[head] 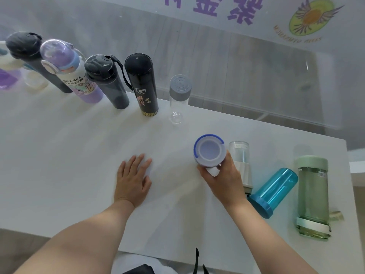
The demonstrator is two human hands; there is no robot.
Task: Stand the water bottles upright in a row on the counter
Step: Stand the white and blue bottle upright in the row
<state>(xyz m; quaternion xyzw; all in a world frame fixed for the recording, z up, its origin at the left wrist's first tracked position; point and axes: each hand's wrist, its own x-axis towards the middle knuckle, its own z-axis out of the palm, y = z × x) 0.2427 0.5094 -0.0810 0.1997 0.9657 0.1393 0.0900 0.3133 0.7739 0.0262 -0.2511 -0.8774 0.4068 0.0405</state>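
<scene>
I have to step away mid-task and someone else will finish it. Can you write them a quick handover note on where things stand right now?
Left hand: flat on the counter, empty.
Right hand: gripping the blue-rimmed bottle, seen end-on, not yet in the row.
Done: five stand in the back row, ending with the black flask and clear grey-capped bottle.
Left: place the held bottle after the grey-capped one, then stand up the clear bottle, teal bottle and green bottle, all lying down at right.
</scene>
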